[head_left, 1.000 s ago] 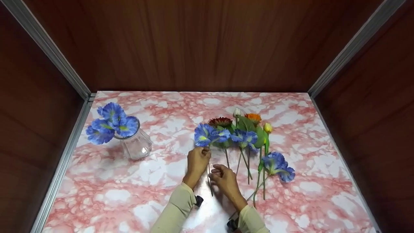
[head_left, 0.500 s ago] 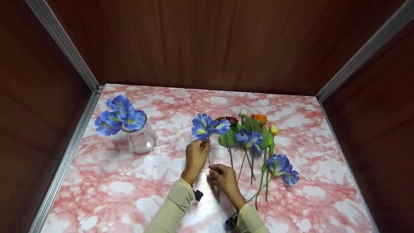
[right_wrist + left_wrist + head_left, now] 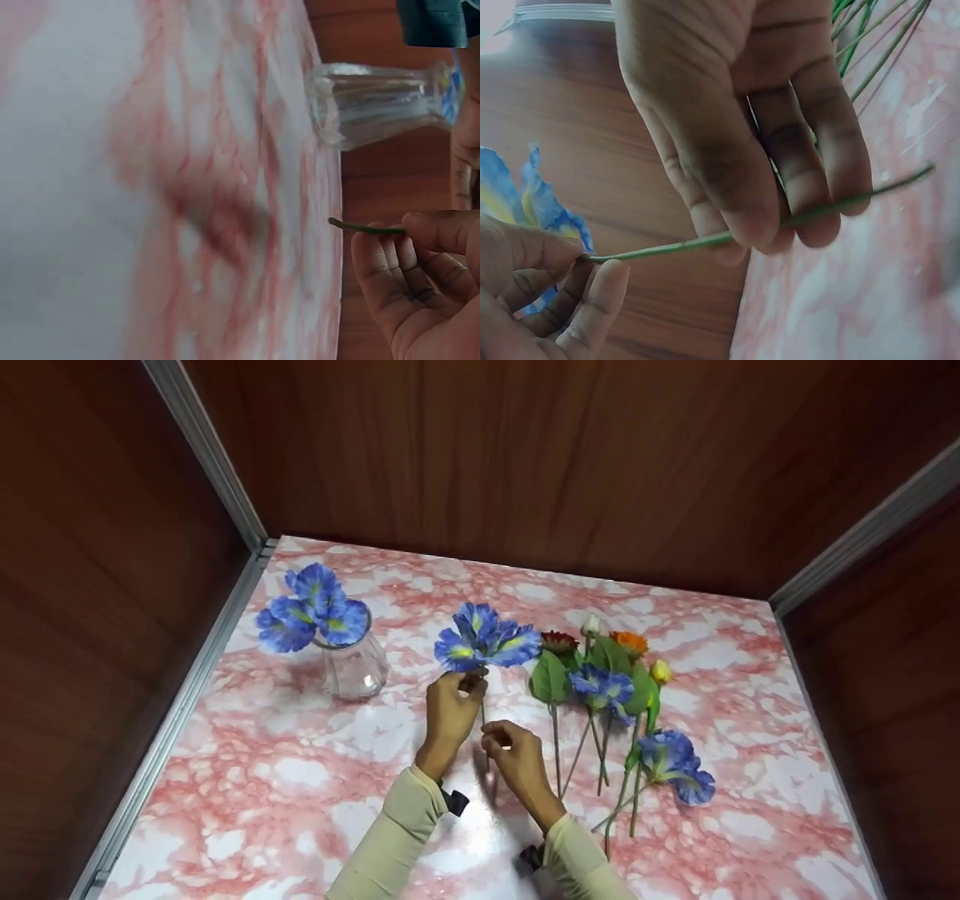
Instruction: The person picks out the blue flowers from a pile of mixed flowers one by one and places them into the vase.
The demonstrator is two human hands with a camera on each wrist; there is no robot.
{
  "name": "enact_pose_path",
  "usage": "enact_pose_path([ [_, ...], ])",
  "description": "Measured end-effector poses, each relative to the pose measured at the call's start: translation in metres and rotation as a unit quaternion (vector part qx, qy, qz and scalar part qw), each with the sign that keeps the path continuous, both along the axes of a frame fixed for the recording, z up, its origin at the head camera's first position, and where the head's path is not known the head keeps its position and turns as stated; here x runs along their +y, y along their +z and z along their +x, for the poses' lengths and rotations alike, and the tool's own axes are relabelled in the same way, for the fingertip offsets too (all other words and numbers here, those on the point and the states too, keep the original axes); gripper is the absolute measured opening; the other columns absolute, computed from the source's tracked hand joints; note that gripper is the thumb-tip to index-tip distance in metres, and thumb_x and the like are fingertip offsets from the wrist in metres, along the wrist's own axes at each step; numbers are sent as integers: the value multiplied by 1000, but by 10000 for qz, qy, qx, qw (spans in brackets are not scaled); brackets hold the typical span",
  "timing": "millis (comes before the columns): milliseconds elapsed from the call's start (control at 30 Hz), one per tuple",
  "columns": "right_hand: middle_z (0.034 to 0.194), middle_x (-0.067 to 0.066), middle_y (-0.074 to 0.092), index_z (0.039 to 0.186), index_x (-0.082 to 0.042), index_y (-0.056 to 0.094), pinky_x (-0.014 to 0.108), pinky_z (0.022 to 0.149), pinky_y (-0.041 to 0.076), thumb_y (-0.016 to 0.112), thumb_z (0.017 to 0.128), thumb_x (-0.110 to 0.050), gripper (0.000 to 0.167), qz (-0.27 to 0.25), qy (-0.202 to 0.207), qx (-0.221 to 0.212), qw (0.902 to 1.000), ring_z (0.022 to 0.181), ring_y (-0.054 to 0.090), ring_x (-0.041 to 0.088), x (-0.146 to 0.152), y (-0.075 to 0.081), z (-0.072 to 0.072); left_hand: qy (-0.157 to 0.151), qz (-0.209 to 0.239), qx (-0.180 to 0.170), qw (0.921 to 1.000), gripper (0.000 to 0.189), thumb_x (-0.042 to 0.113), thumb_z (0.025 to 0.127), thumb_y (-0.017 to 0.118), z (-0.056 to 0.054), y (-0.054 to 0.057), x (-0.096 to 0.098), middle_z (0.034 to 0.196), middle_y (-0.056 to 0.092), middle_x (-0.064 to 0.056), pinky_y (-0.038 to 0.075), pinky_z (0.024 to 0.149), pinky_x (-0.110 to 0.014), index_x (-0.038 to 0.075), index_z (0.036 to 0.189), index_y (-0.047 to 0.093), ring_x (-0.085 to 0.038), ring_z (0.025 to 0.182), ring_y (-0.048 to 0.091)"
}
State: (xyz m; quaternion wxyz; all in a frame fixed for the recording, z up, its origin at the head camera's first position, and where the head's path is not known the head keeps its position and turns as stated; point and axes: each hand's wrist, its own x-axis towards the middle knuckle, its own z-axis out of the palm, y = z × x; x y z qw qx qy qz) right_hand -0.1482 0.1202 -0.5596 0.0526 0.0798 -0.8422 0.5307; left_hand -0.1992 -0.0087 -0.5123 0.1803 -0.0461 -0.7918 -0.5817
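Observation:
My left hand [image 3: 452,712] pinches a blue iris [image 3: 480,637] by its thin green stem, right below the bloom. Further down, the thumb and fingers of my right hand [image 3: 519,754] also pinch that stem. In the left wrist view the stem [image 3: 664,247] runs from the left hand [image 3: 536,300] across to the right hand [image 3: 727,135], with its free end sticking out past the fingers. The right wrist view shows the cut end [image 3: 341,223] poking out of the right hand [image 3: 427,289]. The bloom stands raised over the table.
A clear glass vase [image 3: 358,669] holding blue irises [image 3: 319,607] stands at the left. On the right lie a dark red flower [image 3: 559,642], an orange flower [image 3: 630,643], a white tulip [image 3: 591,624], a yellow tulip [image 3: 661,671] and more blue irises [image 3: 677,765]. Wooden panels [image 3: 510,457] enclose the table.
Both hands have lifted the iris up and away from the other flowers, uncovering the dark red flower and its leaf. The head view has tilted and shifted. The vase stays where it was.

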Motion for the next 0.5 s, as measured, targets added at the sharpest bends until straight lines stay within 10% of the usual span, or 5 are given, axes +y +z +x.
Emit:
enact_pose_path([
  [500, 82, 3, 70, 95, -2, 71, 25, 64, 54, 65, 84, 2, 14, -165, 359, 647, 9971, 73, 67, 14, -47, 15, -33, 765, -13, 1074, 9913, 9, -9, 76, 64, -2, 33, -40, 71, 66, -11, 56, 58, -32, -1, 75, 70, -23, 65, 66],
])
